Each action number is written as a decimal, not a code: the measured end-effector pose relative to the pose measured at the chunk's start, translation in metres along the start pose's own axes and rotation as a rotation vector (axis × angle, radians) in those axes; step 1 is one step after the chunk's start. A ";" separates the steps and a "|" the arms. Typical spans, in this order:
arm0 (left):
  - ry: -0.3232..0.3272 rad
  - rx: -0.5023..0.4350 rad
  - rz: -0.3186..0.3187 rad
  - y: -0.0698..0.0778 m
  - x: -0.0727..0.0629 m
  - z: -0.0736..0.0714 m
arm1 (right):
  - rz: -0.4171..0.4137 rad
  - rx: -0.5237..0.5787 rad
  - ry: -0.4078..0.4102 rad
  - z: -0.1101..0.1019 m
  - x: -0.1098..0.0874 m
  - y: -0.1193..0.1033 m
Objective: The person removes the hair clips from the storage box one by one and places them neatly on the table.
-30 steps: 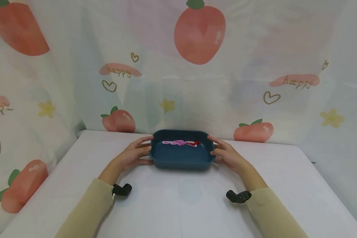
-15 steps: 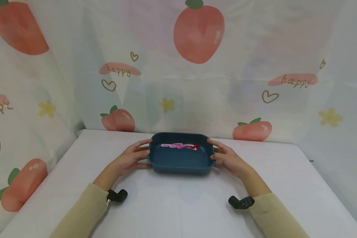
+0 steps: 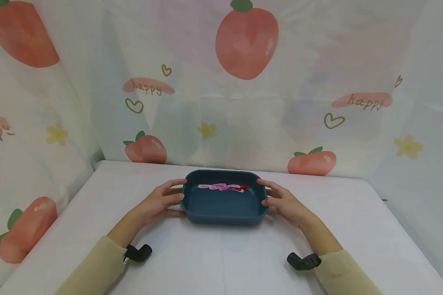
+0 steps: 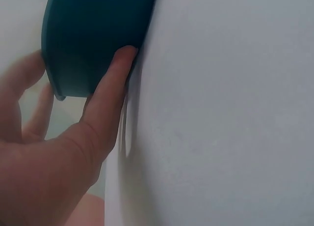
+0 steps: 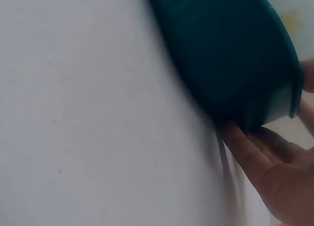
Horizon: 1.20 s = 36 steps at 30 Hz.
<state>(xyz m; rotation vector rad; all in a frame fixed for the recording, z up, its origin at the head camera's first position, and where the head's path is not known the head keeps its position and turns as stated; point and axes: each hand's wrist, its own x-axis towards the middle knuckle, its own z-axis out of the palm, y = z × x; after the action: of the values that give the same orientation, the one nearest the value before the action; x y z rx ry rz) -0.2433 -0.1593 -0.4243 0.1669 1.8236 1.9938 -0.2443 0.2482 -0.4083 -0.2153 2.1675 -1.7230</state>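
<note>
In the head view a dark blue rectangular tray (image 3: 225, 205) with rounded corners and raised walls stands mid-table. A row of small pink and red pieces that look like hair clips (image 3: 221, 187) lies inside, toward its far wall. My left hand (image 3: 158, 203) grips the left end, fingers spread from the rim down to the lower wall. At the opposite end my right hand (image 3: 288, 203) holds the tray the same way. Both wrist views show the tray's outer wall (image 4: 93, 44) low over the table; whether its base touches the cloth I cannot tell.
A white cloth covers the table (image 3: 221, 262). Behind it hangs a pale curtain (image 3: 243, 123) printed with peaches, and another part of it stands along the left. Black wrist cameras (image 3: 139, 253) sit on both wrists.
Both hands have brought the tray toward me, away from the back curtain. The small pieces inside have travelled with it, and both hands keep their hold.
</note>
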 end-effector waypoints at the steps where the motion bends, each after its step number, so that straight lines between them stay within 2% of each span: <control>1: 0.006 0.003 -0.002 0.000 -0.001 0.001 | -0.003 -0.006 -0.004 0.000 -0.001 0.000; 7: 0.001 0.017 0.003 -0.001 -0.008 0.005 | 0.001 -0.033 -0.006 0.002 -0.009 0.001; 19: 0.002 0.064 -0.006 -0.002 -0.025 0.011 | 0.012 -0.017 -0.034 0.006 -0.023 0.000; 36: -0.049 0.072 0.003 -0.008 -0.047 0.016 | 0.021 -0.037 -0.056 0.016 -0.048 -0.002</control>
<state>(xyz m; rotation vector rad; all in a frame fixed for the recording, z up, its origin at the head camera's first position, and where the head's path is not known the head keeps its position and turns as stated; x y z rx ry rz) -0.1935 -0.1624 -0.4205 0.2384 1.8666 1.9096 -0.1942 0.2494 -0.4008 -0.2462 2.1543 -1.6470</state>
